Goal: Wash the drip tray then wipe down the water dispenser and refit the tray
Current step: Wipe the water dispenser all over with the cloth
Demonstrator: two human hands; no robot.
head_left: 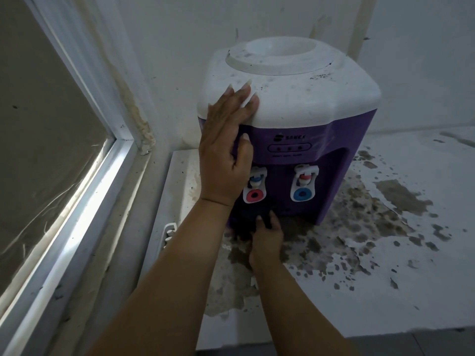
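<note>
A purple water dispenser [331, 140] with a dirty white top stands on a stained counter against the wall. It has a red-ringed tap [255, 195] and a blue-ringed tap [303, 194]. My left hand [226, 145] lies flat against the dispenser's front left corner, fingers straight on the white top and thumb on the purple front. Below the taps sits the dark drip tray [244, 224], hard to make out in shadow. My right hand [267, 237] grips the tray's front, thumb on top and fingers curled around it.
The white counter [385, 278] has peeling, brown-stained patches around and in front of the dispenser. A window frame [102, 176] runs along the left. A white socket strip [169, 231] lies at the counter's left edge. The counter's front edge [334, 337] is near the bottom.
</note>
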